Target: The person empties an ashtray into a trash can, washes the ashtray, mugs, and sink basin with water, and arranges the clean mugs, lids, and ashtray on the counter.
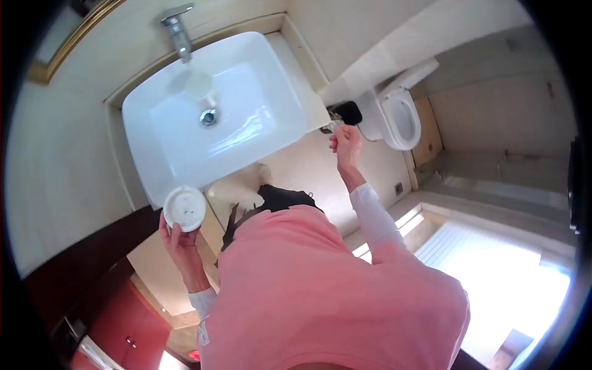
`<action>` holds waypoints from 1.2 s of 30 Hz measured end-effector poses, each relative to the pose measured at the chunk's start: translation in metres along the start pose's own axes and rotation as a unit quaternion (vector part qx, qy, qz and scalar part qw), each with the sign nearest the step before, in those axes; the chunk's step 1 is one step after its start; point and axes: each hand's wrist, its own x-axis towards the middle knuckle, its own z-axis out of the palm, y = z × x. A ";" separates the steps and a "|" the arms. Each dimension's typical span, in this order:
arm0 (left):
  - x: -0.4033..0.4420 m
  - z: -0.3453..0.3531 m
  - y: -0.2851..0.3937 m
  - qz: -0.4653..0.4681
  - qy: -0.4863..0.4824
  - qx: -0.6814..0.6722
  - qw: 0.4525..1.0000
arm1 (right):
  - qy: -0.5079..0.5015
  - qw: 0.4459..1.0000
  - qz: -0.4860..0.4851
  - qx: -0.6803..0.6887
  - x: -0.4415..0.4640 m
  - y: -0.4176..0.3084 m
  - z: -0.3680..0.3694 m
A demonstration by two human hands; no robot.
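Note:
A round white dish point(185, 209) with small dark specks in its middle is held in my left hand point(179, 242), fingers and thumb around its lower edge. It is at the front left corner of the white sink point(148, 139). My right hand point(347, 145) is raised to the right of the sink, its fingers closed on a small pale thing point(333, 126) too small to name. Beyond that hand is a black bin point(348, 113). Inside the sink are a round metal drain point(208, 117) and a shallow sheen of water.
A chrome faucet point(178, 37) stands behind the sink. To the right is a white toilet point(402, 120) with its lid up. A red cabinet point(129, 317) is at the lower left, and a gold-framed mirror point(77, 40) at the upper left.

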 end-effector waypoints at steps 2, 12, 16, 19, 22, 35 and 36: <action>0.002 0.028 0.004 0.002 -0.014 0.007 1.000 | 0.049 0.998 0.042 0.022 0.027 0.036 -0.038; 0.059 0.124 -0.023 -0.056 -0.064 -0.068 0.994 | 0.144 0.985 0.096 0.006 0.126 0.072 -0.126; 0.060 0.125 -0.020 -0.054 -0.050 -0.084 0.994 | 0.097 0.987 0.092 0.094 0.172 0.067 -0.121; 0.063 0.120 -0.018 -0.057 -0.044 -0.086 0.994 | 0.046 0.991 0.117 0.035 0.177 0.031 -0.110; 0.063 0.126 -0.006 -0.063 -0.040 -0.090 0.993 | -0.018 0.998 0.055 -0.026 0.167 0.006 -0.061; 0.183 0.132 0.016 -0.096 -0.104 -0.176 0.974 | -0.260 0.948 -0.155 -0.100 0.003 -0.080 0.195; 0.191 0.134 0.017 -0.101 -0.106 -0.177 0.973 | -0.261 0.943 -0.169 -0.118 -0.002 -0.078 0.203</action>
